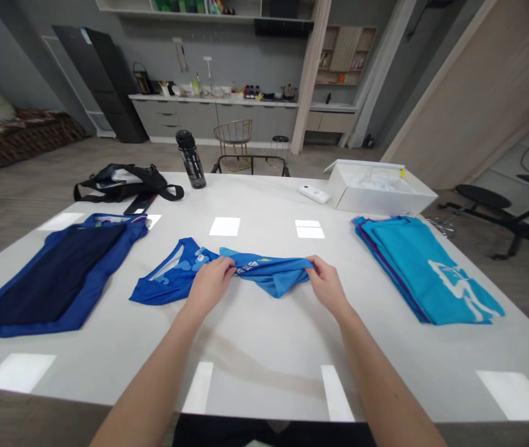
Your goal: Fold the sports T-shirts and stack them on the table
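A blue sports jersey (pixel 274 271) with lighter blue patches and white print is stretched between my hands over the middle of the table. Its neck end lies flat to the left, while the right part is bunched and partly raised. My left hand (pixel 212 282) is closed on the jersey near its middle. At the right end, my right hand (pixel 327 282) pinches the cloth edge. Off to the left lies a stack of dark navy and blue clothing (pixel 54 273). To the right is a folded stack of turquoise and purple shirts (pixel 425 270), the top one with a white print.
The white table (pixel 264 347) carries a black bag (pixel 127 180), a phone (pixel 140 203), a dark bottle (pixel 191 160), a white handheld device (pixel 314 194) and an open white box (pixel 380 189) along its far side. A chair (pixel 251 162) stands behind it.
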`<state>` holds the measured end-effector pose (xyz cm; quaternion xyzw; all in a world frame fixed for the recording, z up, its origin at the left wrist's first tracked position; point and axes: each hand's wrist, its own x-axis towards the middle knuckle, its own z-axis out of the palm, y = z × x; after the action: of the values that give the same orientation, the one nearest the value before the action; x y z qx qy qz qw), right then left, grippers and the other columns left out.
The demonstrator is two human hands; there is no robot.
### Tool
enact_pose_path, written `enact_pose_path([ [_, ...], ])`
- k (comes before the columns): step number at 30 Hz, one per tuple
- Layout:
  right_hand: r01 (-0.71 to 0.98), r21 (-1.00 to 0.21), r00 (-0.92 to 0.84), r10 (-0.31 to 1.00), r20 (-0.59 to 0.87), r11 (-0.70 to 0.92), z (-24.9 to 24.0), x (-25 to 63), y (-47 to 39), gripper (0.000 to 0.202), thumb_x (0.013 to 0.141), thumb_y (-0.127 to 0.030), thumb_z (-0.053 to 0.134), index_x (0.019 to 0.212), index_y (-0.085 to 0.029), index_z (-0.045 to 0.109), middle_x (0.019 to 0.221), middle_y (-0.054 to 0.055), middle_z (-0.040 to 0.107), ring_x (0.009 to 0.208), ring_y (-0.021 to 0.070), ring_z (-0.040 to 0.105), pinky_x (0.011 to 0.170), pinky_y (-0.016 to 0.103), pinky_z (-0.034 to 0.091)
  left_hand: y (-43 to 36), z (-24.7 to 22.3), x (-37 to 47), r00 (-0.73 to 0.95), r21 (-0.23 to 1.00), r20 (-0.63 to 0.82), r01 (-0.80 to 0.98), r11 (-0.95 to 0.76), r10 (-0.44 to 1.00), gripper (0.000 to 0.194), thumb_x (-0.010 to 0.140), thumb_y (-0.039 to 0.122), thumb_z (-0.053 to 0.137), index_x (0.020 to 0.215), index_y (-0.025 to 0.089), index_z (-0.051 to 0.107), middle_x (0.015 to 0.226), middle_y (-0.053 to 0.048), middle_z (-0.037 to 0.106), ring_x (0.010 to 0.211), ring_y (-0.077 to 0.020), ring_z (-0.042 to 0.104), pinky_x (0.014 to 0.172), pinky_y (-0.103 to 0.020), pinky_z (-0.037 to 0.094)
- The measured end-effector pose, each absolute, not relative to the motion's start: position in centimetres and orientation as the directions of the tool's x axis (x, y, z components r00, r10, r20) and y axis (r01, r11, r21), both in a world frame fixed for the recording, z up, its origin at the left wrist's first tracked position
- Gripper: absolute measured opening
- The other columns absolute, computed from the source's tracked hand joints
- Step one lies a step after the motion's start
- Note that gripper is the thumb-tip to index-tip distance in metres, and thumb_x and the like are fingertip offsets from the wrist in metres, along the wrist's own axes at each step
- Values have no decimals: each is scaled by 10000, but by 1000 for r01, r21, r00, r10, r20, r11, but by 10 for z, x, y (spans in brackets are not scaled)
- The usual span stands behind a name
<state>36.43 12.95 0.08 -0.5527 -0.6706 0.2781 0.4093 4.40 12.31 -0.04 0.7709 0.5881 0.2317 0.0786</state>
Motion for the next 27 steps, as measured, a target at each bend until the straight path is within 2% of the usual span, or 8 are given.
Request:
enact_pose_path([
  [5, 574, -805, 112, 960, 258, 149, 5, 376, 129, 249, 918, -285, 463, 995, -227, 692, 879, 25, 707, 796, 211, 620, 752, 323, 454, 118, 5, 56, 146, 566, 320, 763, -312, 936, 211, 1026, 371, 454, 968, 235, 603, 941, -33, 686, 875, -204, 648, 794, -329, 482],
  [12, 553, -825, 501, 746, 439, 115, 4, 398, 135, 314, 877, -273, 434, 1000, -187, 710, 1083, 103, 698, 1003, 249, 629, 824, 360, 475, 108, 3, 77, 403, 526, 326, 674, -518, 855, 248, 1052, 377, 425, 1045, 246, 635, 1007, -42, 691, 978, -202, 643, 890, -357, 470],
  [14, 487, -866, 436, 829, 352, 111, 8, 410, 136, 269, 839, -290, 483, 912, -191, 722, 956, 79, 721, 888, 234, 648, 774, 347, 487, 108, -1, 75, 330, 452, 306, 775, -441, 893, 274, 1038, 426, 447, 1128, 241, 628, 1055, -64, 679, 1011, -229, 640, 894, -375, 473],
  [16, 437, -897, 185, 969, 162, 67, 12, 419, 135, 257, 840, -348, 536, 891, -193, 735, 745, 43, 702, 708, 211, 636, 688, 335, 495, 111, -7, 67, 226, 364, 275, 875, -319, 934, 373, 1000, 493, 505, 1239, 223, 602, 1108, -96, 659, 1037, -266, 633, 885, -395, 480],
  [18, 480, -877, -49, 999, -23, 4, 13, 423, 134, 317, 860, -446, 583, 951, -191, 749, 607, 14, 648, 566, 193, 586, 592, 324, 478, 114, -14, 57, 166, 276, 227, 934, -226, 960, 487, 965, 534, 548, 1326, 208, 572, 1155, -126, 641, 1070, -305, 621, 871, -417, 487],
  [20, 591, -806, -84, 996, -13, 39, 8, 420, 134, 418, 842, -529, 645, 1078, -197, 741, 703, 39, 691, 604, 202, 603, 590, 330, 485, 115, -21, 48, 166, 219, 181, 954, -204, 969, 505, 967, 530, 539, 1362, 216, 566, 1207, -141, 633, 1110, -325, 608, 883, -438, 488],
  [24, 810, -553, -91, 974, 208, 193, -9, 402, 132, 579, 749, -500, 774, 1270, -271, 669, 1242, 115, 673, 1086, 308, 623, 845, 417, 504, 119, -32, 44, 203, 225, 149, 946, -233, 968, 453, 1018, 481, 443, 1392, 256, 566, 1411, -139, 581, 1292, -320, 538, 1060, -501, 419],
  [27, 828, -524, -182, 980, 86, 200, -12, 388, 129, 331, 818, -389, 700, 1130, -279, 704, 1098, 70, 712, 1009, 278, 655, 827, 389, 489, 130, -36, 45, 207, 250, 112, 941, -229, 972, 485, 1033, 471, 413, 1467, 274, 500, 1551, -129, 477, 1436, -322, 420, 1159, -585, 306],
])
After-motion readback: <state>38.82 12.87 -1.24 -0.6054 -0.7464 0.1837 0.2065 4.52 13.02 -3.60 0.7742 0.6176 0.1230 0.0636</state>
